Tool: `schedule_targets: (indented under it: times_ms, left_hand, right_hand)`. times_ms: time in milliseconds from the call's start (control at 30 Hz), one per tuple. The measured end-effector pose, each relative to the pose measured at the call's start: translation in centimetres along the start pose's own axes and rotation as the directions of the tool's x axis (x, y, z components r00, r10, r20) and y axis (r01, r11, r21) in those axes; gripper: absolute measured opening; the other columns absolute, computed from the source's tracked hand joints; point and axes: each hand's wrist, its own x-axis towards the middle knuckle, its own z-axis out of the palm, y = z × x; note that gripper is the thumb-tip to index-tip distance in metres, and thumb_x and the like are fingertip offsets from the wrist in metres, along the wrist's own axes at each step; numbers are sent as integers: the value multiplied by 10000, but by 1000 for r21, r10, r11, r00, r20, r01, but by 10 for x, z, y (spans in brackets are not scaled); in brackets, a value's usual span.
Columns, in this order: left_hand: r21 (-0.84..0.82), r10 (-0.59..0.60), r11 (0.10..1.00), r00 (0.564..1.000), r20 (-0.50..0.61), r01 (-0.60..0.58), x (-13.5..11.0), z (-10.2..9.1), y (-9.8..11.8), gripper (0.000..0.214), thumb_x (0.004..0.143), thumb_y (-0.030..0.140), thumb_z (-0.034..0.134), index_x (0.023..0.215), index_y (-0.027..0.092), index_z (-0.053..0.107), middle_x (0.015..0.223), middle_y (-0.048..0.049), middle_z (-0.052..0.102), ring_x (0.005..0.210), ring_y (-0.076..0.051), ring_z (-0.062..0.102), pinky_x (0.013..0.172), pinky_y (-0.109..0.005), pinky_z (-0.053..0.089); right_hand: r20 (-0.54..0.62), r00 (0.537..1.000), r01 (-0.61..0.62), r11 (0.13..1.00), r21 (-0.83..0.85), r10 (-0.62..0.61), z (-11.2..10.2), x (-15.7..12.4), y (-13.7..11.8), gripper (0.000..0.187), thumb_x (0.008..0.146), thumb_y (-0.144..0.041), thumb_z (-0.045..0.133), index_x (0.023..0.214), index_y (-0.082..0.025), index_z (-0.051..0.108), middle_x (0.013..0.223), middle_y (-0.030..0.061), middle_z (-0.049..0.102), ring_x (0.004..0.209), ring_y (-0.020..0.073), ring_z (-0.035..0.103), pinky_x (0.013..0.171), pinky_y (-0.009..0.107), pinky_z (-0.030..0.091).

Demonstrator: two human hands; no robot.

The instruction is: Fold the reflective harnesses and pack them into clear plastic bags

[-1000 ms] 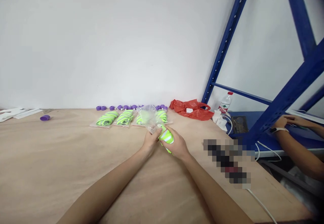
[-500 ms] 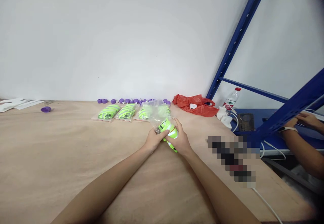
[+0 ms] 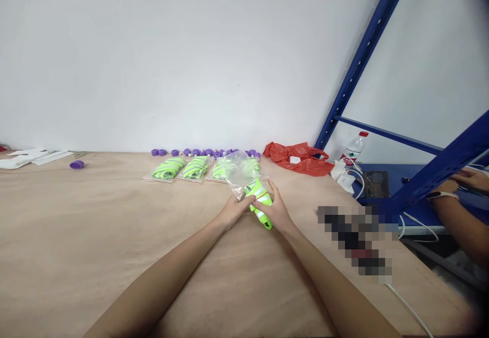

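My right hand point(image 3: 278, 213) grips a rolled neon-green strap with grey reflective stripes point(image 3: 260, 199). My left hand point(image 3: 231, 212) pinches the mouth of a clear plastic bag point(image 3: 239, 171), and the roll's upper end sits in the bag's opening. Both hands hover just above the tan tabletop point(image 3: 95, 236). Behind them lie three bagged green rolls point(image 3: 183, 169) in a row, the right one partly hidden by the clear bag.
Several purple caps point(image 3: 198, 152) line the wall, one more point(image 3: 77, 164) lies alone at left near white papers point(image 3: 26, 157). A red plastic bag point(image 3: 296, 157), water bottle point(image 3: 353, 148) and blue shelving point(image 3: 385, 210) stand right. Another person's arm point(image 3: 458, 216) rests there.
The clear bag has come down from upright and now slants over the roll's end. Both hands have shifted slightly right with the roll. The view has tilted a little.
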Motion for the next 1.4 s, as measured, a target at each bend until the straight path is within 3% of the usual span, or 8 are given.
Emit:
schedule_targets:
  times_ms: [167,300,567,733,867,1033,1167,1400]
  left_hand:
    - [-78,-137,987,990,38,140,-8,7,-1,516,709,385,854,1132,162,662,1091,-144,739,876,-288,727,723,-461,628]
    - [-164,-109,980,994,6,109,-7,10,-4,451,699,273,854,1095,147,681,1085,-139,749,936,-268,722,811,-425,621]
    - [-273,-30,962,995,-94,3,-2,9,-4,338,723,185,793,1047,116,722,1148,-148,749,1011,-267,720,891,-385,602]
    - [-302,5,952,992,-123,-43,0,7,-2,370,715,185,790,1073,124,719,1157,-142,747,1018,-268,718,863,-383,610]
    - [-303,66,947,986,-153,-111,2,8,-1,425,702,262,821,1089,127,711,1193,-143,734,1066,-281,700,896,-391,593]
    - [-221,123,962,976,-180,-162,5,5,0,466,644,360,883,1011,110,744,1122,-140,758,1080,-304,690,949,-394,543]
    - [-119,125,982,976,-180,-148,7,-1,2,419,610,372,917,890,97,772,938,-116,787,986,-312,708,931,-402,526]
    - [-142,94,984,992,-87,-106,4,3,0,564,627,447,907,1056,112,759,1128,-149,759,1075,-321,696,994,-442,504]
  right_hand:
    - [-31,999,4,928,-372,-17,-5,-1,-2,1112,648,-405,822,1581,-286,229,1201,84,664,1053,308,668,896,430,508]
    - [32,999,48,878,-476,-38,-5,-1,-3,1185,659,-391,811,1610,-293,111,1351,126,596,1199,357,603,978,490,465]
    - [265,959,113,993,-32,-100,-18,3,-1,1047,748,-291,709,1606,-310,110,1461,97,501,1232,263,585,1057,452,450]
    - [180,977,100,990,97,-116,-22,11,3,1017,678,-301,834,1543,-259,300,1251,88,657,1186,274,618,1034,434,473]
    - [-45,999,18,966,258,-7,-9,10,7,839,578,-334,930,1324,-242,559,1183,66,707,1092,274,667,898,376,550]
    - [122,981,-192,875,445,154,5,-1,0,485,638,-394,901,1028,-180,707,1000,81,768,881,257,724,734,349,575]
    - [105,984,-176,849,499,142,8,-1,-1,486,600,-379,922,995,-177,722,939,80,779,874,278,730,754,380,576]
    - [55,986,-157,798,582,154,10,2,8,501,598,-356,932,1020,-192,716,937,70,780,890,276,735,784,388,580]
